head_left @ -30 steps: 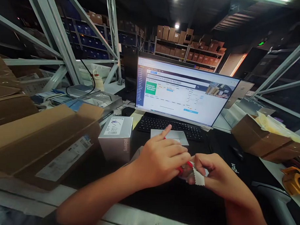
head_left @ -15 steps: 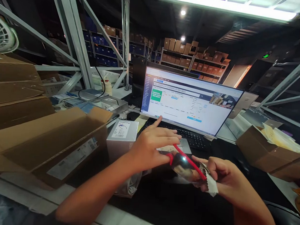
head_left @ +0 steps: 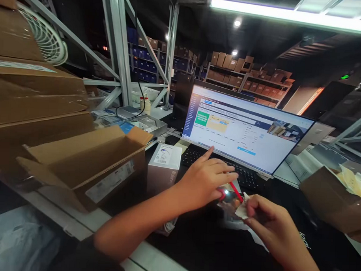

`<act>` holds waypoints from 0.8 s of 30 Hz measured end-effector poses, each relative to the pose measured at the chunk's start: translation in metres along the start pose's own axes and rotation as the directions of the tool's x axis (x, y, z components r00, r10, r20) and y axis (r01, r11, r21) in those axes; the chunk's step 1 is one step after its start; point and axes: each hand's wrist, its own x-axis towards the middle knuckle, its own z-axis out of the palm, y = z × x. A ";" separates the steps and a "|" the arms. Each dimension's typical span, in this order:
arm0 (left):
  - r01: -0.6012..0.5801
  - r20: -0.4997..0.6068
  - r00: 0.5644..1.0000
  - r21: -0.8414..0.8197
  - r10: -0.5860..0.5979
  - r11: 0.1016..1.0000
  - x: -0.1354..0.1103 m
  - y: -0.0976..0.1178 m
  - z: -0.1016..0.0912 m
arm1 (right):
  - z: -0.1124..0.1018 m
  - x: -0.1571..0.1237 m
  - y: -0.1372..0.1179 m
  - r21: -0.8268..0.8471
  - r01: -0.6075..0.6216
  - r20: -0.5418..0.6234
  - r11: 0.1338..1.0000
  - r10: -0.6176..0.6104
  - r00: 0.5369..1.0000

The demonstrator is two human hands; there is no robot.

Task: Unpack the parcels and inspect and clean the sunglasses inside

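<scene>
My left hand (head_left: pixel 207 178) pinches a red strip (head_left: pixel 235 189) that runs along a shiny clear plastic bag (head_left: pixel 229 210), its index finger extended toward the monitor. The thumb side touches a curled part of the red strip. My right hand (head_left: pixel 266 219) is closed with thumb and fingers on a pale, zigzag-edged piece of tape or paper (head_left: pixel 242 207) by the right end of the strip. The bag's contents are hard to make out. Left of my left hand stands a grey-white box (head_left: pixel 164 166) with a label on top.
Behind the hands are a black keyboard (head_left: pixel 247 177) and a lit monitor (head_left: pixel 228 133). An open cardboard carton (head_left: pixel 108 176) is at left, beside stacked cartons (head_left: pixel 42 91). Another carton (head_left: pixel 329 196) with yellowish packing stands at right.
The view has swung left, so the scene sits farther right. My hands are closer together, and the red strip between them looks shorter. The pale piece now stands out at my right fingertips.
</scene>
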 end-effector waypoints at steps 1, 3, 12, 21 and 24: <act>0.049 -0.011 0.999 0.009 -0.049 0.999 0.000 0.001 0.002 | -0.001 0.000 0.005 0.036 -0.029 -0.037 0.999 0.030 0.999; 0.203 -0.109 0.974 0.050 -0.197 0.978 -0.001 0.005 0.005 | -0.004 0.001 0.015 0.146 -0.101 -0.163 0.984 0.125 0.979; 0.342 -0.140 0.929 -0.025 -0.342 0.939 -0.007 0.039 0.041 | 0.024 0.009 0.008 0.437 -0.060 -0.398 0.898 0.252 0.882; 0.161 -0.414 0.908 0.210 -0.061 0.964 -0.010 0.033 0.048 | 0.042 0.001 -0.009 0.191 0.039 -0.351 0.981 0.031 0.936; 0.147 -0.416 0.908 0.226 -0.041 0.963 -0.007 0.028 0.042 | 0.029 -0.004 -0.017 0.164 0.074 -0.275 0.984 -0.026 0.961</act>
